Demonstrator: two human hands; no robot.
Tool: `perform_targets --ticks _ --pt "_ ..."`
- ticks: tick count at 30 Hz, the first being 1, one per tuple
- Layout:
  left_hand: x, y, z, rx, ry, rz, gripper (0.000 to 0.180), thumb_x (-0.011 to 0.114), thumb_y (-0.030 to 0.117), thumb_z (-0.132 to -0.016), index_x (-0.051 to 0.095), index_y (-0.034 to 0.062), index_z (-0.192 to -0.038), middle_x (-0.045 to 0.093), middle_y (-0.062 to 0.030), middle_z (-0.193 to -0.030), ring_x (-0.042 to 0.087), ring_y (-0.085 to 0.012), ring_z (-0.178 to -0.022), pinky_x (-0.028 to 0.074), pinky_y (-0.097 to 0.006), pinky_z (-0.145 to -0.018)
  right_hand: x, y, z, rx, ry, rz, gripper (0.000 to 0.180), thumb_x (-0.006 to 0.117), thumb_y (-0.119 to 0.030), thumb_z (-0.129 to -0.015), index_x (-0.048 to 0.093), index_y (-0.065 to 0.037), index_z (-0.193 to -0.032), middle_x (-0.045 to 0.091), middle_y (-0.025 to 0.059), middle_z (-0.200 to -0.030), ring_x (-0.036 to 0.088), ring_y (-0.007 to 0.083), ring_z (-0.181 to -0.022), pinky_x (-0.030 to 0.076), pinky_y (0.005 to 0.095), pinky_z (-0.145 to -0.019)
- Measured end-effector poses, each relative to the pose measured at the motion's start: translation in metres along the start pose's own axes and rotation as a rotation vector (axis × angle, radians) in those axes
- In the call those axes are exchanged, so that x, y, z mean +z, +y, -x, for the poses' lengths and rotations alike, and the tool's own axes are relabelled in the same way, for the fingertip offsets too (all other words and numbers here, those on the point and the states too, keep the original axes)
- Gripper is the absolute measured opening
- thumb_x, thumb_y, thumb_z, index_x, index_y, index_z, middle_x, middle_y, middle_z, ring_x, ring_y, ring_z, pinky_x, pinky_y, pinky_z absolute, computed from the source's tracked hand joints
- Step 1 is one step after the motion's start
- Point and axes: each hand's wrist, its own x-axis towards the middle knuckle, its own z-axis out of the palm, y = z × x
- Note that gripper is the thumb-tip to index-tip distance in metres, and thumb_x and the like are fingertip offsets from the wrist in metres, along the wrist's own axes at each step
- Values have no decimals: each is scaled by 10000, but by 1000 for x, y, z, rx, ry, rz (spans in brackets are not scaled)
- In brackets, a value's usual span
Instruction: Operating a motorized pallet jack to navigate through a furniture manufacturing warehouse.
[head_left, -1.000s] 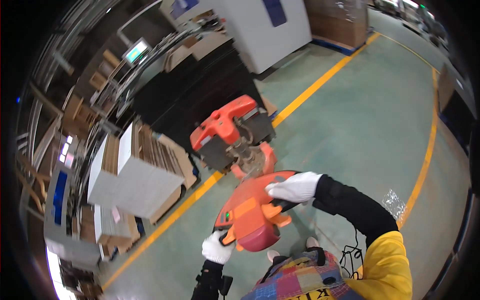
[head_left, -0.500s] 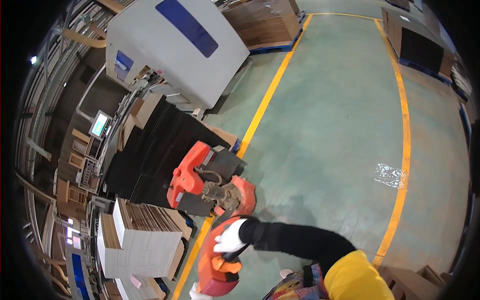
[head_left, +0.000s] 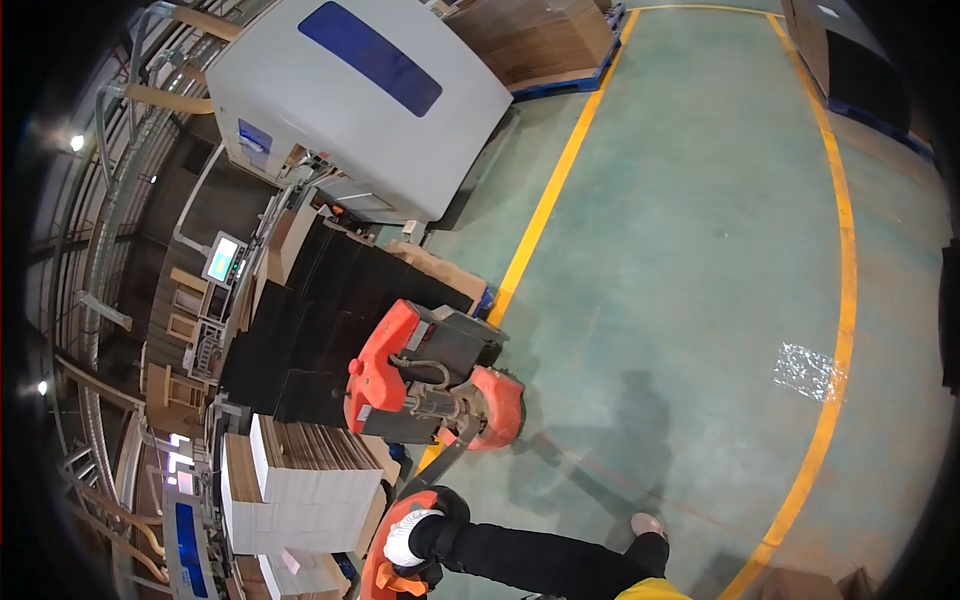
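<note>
A red-orange powered pallet truck (head_left: 385, 360) stands at the yellow line, left of the picture's middle. Its tiller arm (head_left: 440, 468) slants down toward me and ends in a red-orange control head (head_left: 378, 560) with orange and black controls. In a white glove, my right hand (head_left: 405, 538) is closed around the grip of that head, its fingers partly hidden. The black-sleeved forearm reaches in from the lower right. My left hand is out of the picture. Against the truck's far side sits a tall stack of black sheets (head_left: 320, 330).
White-edged cardboard stacks (head_left: 310, 510) stand left of the control head. Beyond the black stack is a large white machine cabinet (head_left: 370, 120). Wrapped cardboard (head_left: 540, 45) rests on a blue pallet. A yellow line (head_left: 845, 280) bounds the green floor at right. My shoe (head_left: 645, 523) shows below.
The control head and my right hand have shifted down and left in the picture. My left hand, previously at the bottom edge, has left the view. My shoe has come into clear sight.
</note>
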Motion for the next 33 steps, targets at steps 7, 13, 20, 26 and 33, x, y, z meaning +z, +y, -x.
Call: perform_targets --ticks 7,13,20,26,33 --pt "3 11 3 -43 -11 13 306 851 240 -648 687 92 -861 706 -117 -789 697 -322 -761 555 -397 -712 -21 -9 13 -51 -74 62 393 510 -334 -915 714 -68 -1121 686 197 -1168 650 377 -1090 502 488 -924" --pt "-10 3 6 -97 1 24 305 849 241 -653 686 97 -866 707 -116 -801 695 -325 -774 554 -400 -721 -36 -27 11 -69 -170 93 377 519 -334 -913 715 -64 -1088 672 219 -1154 647 399 -1062 509 494 -896" --pt "-22 -2 2 -102 1 33 303 847 243 -658 685 103 -871 708 -115 -814 693 -328 -790 553 -404 -731 -22 -19 -3 9 -112 -14 366 526 -328 -909 698 -56 -1082 648 240 -1182 632 426 -1080 503 507 -902" --pt "-28 -5 8 -105 2 43 301 846 245 -663 684 108 -876 709 -114 -825 691 -330 -803 552 -408 -739 -29 -30 0 -20 -126 30 371 503 -325 -920 690 -39 -1064 624 257 -1207 623 447 -1077 495 520 -912" --pt "-26 -9 14 -120 -20 54 299 844 247 -669 683 114 -882 710 -113 -838 688 -333 -819 551 -411 -749 -35 -36 4 1 -141 39 393 471 -319 -932 673 -8 -1062 599 276 -1229 621 448 -1083 493 520 -919"
